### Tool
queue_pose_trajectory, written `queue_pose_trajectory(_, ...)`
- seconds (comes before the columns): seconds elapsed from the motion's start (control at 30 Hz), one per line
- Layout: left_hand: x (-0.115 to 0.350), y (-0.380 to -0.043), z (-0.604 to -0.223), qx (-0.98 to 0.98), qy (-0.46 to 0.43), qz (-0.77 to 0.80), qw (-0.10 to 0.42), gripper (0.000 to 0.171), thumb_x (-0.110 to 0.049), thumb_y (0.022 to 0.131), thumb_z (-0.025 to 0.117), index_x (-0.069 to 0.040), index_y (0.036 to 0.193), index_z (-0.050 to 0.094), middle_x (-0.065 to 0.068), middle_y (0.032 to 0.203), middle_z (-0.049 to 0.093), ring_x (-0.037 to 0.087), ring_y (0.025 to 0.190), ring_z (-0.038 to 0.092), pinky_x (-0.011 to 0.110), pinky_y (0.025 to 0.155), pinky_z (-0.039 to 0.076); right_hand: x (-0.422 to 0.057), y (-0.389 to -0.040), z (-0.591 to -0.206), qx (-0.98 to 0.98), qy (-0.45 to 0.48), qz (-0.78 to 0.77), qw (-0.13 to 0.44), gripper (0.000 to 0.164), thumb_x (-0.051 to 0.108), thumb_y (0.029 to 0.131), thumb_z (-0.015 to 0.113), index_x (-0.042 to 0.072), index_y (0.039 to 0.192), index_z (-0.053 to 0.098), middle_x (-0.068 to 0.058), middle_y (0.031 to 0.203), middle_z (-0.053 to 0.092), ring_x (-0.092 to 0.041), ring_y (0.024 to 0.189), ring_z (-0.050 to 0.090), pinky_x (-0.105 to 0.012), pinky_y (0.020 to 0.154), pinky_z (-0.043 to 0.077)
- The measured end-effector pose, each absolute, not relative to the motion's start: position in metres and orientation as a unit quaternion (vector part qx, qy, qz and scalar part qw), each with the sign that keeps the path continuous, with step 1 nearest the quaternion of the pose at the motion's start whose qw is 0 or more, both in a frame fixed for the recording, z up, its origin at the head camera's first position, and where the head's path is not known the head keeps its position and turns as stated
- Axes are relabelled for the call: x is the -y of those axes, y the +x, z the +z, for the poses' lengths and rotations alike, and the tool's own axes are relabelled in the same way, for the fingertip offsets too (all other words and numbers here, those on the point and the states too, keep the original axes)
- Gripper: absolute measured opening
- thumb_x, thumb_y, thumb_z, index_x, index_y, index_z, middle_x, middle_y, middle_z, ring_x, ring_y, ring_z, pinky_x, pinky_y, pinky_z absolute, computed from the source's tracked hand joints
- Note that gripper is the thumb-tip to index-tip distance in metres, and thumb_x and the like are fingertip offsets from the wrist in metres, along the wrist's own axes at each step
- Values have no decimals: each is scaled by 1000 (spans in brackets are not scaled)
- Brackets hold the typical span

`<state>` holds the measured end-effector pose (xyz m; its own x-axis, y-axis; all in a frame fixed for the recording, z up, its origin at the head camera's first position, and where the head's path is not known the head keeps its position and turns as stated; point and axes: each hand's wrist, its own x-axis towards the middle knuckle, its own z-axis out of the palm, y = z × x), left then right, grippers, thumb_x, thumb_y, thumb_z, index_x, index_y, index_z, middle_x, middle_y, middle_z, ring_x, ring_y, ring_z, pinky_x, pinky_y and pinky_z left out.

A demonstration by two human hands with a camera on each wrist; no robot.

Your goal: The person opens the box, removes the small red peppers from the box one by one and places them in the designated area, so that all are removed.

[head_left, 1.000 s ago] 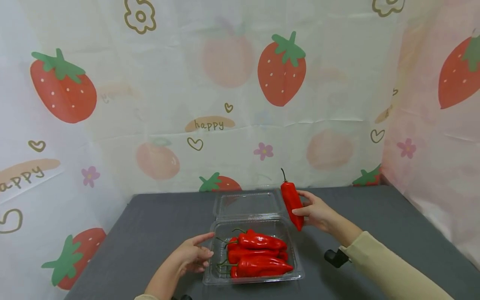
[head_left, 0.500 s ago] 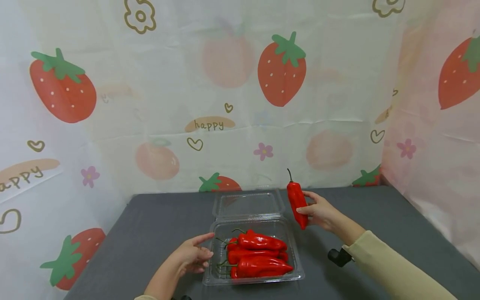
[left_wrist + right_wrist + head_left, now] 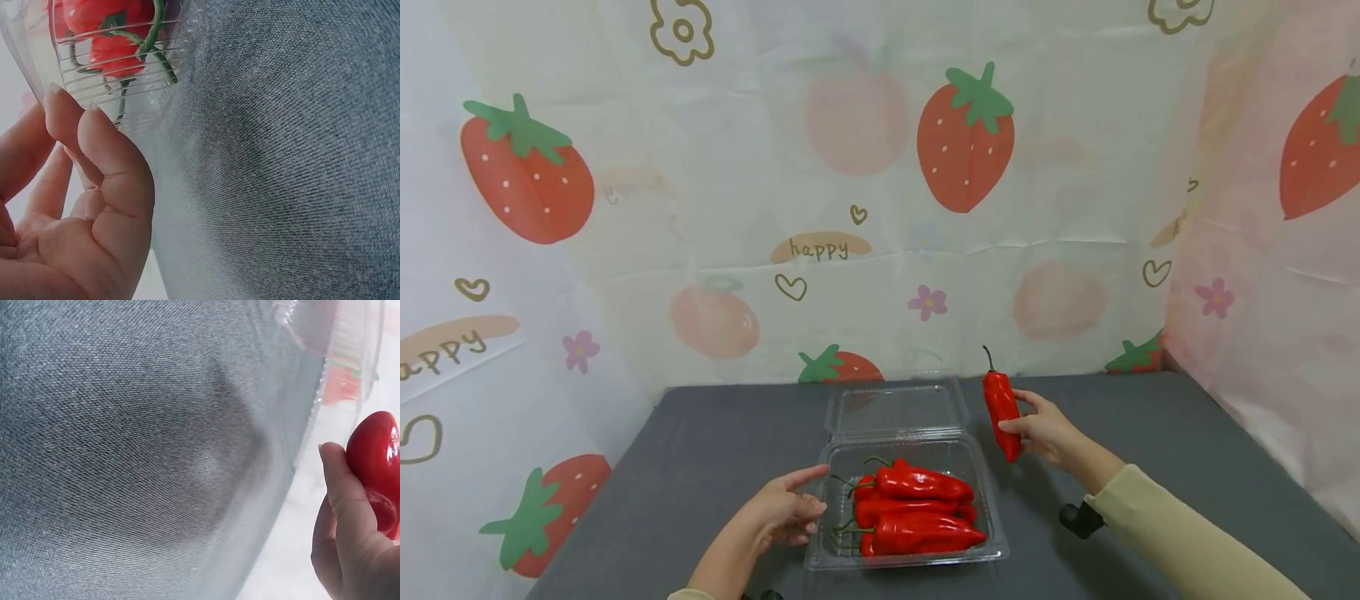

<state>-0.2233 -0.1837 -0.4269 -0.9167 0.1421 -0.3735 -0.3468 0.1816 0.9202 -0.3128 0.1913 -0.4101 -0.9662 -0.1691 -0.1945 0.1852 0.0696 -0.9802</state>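
Note:
A red pepper (image 3: 1002, 415) with a thin dark stem stands almost upright in my right hand (image 3: 1048, 429), held above the table to the right of the open box. Thumb and fingers grip it around its lower half; the right wrist view shows its glossy tip (image 3: 375, 447) by my thumb. Below and to the left, several red peppers (image 3: 921, 483) lie sideways in a clear plastic box (image 3: 996, 546), their green stems pointing left. At the box's left side is my left hand (image 3: 782, 508), index finger stretched to the rim, the other fingertips (image 3: 100, 128) close against the wall.
The box's clear lid (image 3: 895, 410) lies folded back behind it. Grey cloth covers the table (image 3: 737, 442). A strawberry-printed curtain (image 3: 737, 183) rises along the back and both sides.
My right hand has carried the pepper a little to the right, away from the box, and then slightly down. The left hand and the peppers in the box stay where they were.

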Motion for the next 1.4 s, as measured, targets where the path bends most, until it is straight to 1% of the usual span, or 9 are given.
queue_pose_trajectory(0.33,184,-225,-428,-745,-72,635,191,63,4,90,61,-1,148,37,0,72,55,10,53,53,22,50,47,-192,-321,-417,-718,28,-684,128,71,0,96,53,-1,153,11,-36,145,23,-47,117,45,-60,93,42)
queue_pose_trajectory(0.57,183,-226,-427,-742,-77,636,197,64,4,90,61,-2,149,36,1,72,55,10,53,53,23,50,47,-196,-325,-421,-716,46,-685,129,69,0,98,50,-1,153,10,-36,147,21,-47,119,43,-61,95,40)
queue_pose_trajectory(0.7,183,-226,-427,-742,-76,636,199,64,4,90,62,-2,149,36,0,72,56,9,53,53,22,50,47,-198,-327,-423,-719,52,-681,129,68,1,97,50,-1,153,11,-35,147,21,-44,115,45,-62,96,39)
queue_pose_trajectory(0.83,184,-225,-427,-743,-72,635,200,65,3,90,62,-1,149,35,0,72,55,9,54,53,22,50,47,-199,-328,-425,-724,50,-677,124,68,0,97,51,-2,152,11,-36,145,22,-40,108,48,-62,95,39)
queue_pose_trajectory(1.03,184,-224,-428,-741,-65,637,200,66,3,90,63,-1,149,34,0,72,56,9,54,53,22,50,47,-200,-331,-430,-736,64,-663,121,67,2,96,52,-3,151,15,-35,143,26,-40,109,49,-58,92,44)
queue_pose_trajectory(1.17,185,-224,-428,-737,-64,642,200,66,4,90,62,-1,149,34,0,73,56,9,54,53,22,50,47,-200,-333,-433,-751,77,-643,129,66,4,96,54,-3,151,18,-35,142,29,-41,108,53,-54,88,48)
queue_pose_trajectory(1.4,185,-223,-427,-740,-67,640,198,65,3,90,62,-1,149,35,0,73,56,9,54,53,22,51,47,-200,-336,-436,-759,98,-629,135,66,4,96,55,-4,150,19,-35,142,30,-37,103,55,-52,92,44)
